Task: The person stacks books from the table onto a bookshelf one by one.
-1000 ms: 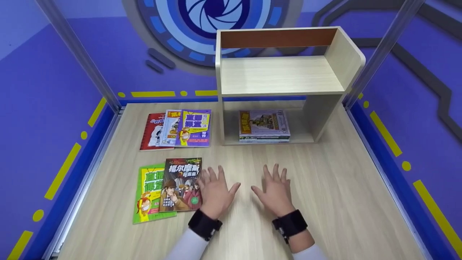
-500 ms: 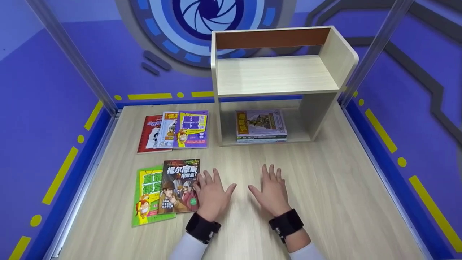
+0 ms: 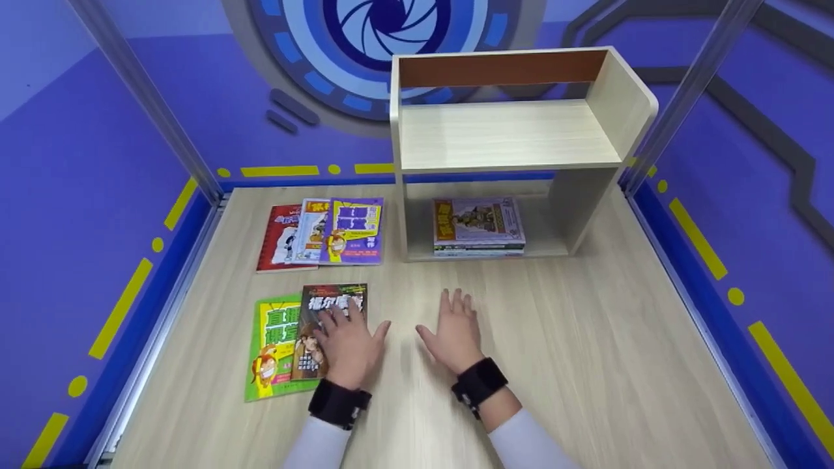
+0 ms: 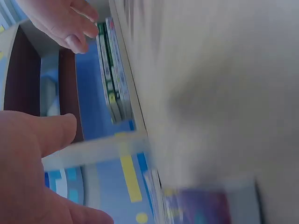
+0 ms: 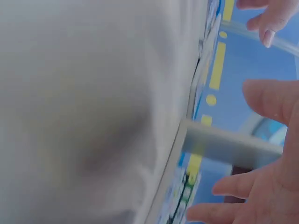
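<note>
My left hand (image 3: pixel 352 348) hovers with spread fingers over the right part of a dark comic-style book (image 3: pixel 313 355), hiding some of its cover. I cannot tell whether it touches the cover. Beneath that book's left side lies a green book (image 3: pixel 264 378). Fingers straight and thumb out, my right hand (image 3: pixel 455 335) is above the table to the right, holding nothing. In the left wrist view, the left hand (image 4: pixel 23 163) has a gap between thumb and fingers. The right wrist view shows the right hand (image 5: pixel 266 186) with its palm visible and nothing in it.
A two-tier wooden shelf (image 3: pixel 508 137) stands at the back of the table (image 3: pixel 586 365). A stack of books (image 3: pixel 479 225) lies on its lower level. Left of it overlap a red book (image 3: pixel 277 244), a light blue book (image 3: pixel 313 228) and a purple book (image 3: pixel 355 238).
Both hands have moved left, the left one from the dark book's right edge to over its cover. The books and shelf keep their places; the head view has shifted slightly.
</note>
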`<state>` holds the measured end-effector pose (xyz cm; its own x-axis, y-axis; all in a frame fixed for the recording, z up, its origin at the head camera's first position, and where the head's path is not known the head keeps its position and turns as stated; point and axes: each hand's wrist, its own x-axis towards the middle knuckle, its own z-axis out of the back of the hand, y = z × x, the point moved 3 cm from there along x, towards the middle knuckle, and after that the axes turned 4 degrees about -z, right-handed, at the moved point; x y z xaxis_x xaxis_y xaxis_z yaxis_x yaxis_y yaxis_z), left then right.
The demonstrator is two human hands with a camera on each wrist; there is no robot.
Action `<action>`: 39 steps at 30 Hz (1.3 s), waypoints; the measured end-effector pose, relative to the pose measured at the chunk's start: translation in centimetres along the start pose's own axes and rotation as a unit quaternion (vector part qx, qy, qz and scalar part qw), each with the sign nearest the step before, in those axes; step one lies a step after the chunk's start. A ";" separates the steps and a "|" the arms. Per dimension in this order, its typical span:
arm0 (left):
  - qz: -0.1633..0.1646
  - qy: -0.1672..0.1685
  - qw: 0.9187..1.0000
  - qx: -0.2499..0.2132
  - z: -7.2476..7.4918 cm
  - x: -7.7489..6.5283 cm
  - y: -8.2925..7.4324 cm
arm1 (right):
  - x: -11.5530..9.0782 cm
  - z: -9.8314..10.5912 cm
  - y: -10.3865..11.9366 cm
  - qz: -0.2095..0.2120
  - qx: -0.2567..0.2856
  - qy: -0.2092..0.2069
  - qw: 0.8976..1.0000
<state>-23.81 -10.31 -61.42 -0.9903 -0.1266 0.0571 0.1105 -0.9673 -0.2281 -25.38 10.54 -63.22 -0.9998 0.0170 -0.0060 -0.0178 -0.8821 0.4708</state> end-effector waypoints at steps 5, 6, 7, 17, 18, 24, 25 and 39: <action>0.046 0.001 0.999 -0.008 1.2 1.0 3.6 | 1.1 -1.9 3.6 0.005 0.011 0.012 1.000; 0.058 0.001 0.998 -0.017 1.3 1.1 4.4 | 1.1 -2.3 4.4 0.006 0.012 0.017 1.000; 0.070 0.003 0.997 -0.022 1.5 1.2 5.1 | 1.1 -2.7 5.2 0.009 0.016 0.022 1.000; 0.107 0.071 0.988 -0.083 1.6 1.2 8.3 | -0.1 -5.2 10.3 0.009 0.165 0.132 0.977; 0.105 0.077 0.988 -0.087 1.6 1.2 8.2 | -0.3 -5.4 10.5 0.010 0.185 0.140 0.973; 0.113 0.085 0.987 -0.073 1.3 1.2 8.4 | -0.9 -6.5 10.9 0.035 0.293 0.170 0.940; 0.113 0.085 0.987 -0.070 1.2 1.2 8.4 | -0.9 -6.6 10.8 0.037 0.307 0.171 0.936; 0.103 -0.035 0.987 -0.118 -0.2 1.5 9.3 | -0.3 -6.9 9.7 0.010 0.384 0.152 0.911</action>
<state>-24.23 -19.49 -63.65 -0.9396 -0.3385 0.0510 0.2785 -0.8426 -0.4609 -25.23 -1.33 -64.76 -0.9563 -0.2298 -0.1808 -0.1102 -0.2896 0.9508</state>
